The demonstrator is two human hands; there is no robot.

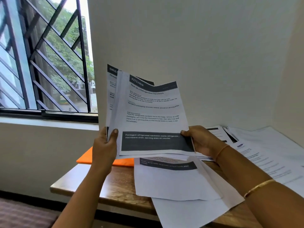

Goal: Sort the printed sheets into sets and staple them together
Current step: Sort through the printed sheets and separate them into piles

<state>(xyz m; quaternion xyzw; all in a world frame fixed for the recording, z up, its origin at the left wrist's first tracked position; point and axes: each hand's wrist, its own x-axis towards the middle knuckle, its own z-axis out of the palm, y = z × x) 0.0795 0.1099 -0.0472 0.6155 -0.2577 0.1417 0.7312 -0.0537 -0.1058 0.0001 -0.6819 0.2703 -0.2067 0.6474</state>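
A person holds a stack of printed sheets (153, 112) upright above a wooden table (118, 183), in front of a plain white wall (197, 38). The left hand (103, 148) grips the stack's lower left edge, thumb pressed on the front and fingers curled behind. The right hand (200, 140) pinches the lower right edge, thumb on the front sheet and the other fingers hidden behind the paper. The front sheet is headed "KITCHEN" with the title "Heat up a Refrigerated Sandwich" and has a dark band of white text near its foot. Behind it, fanned out to the left, another sheet (111, 79) shows a dark header beginning "DRES".

Below the held stack, loose sheets (172, 183) lie on the table, and some overhang its near edge. More printed sheets (263, 153) are spread over the far right of the table. A flat orange item (92, 157) lies at the table's far left, partly hidden by the left hand. A gold bangle (259, 187) sits on the right forearm. To the left, a barred window (44, 55) looks out on trees.
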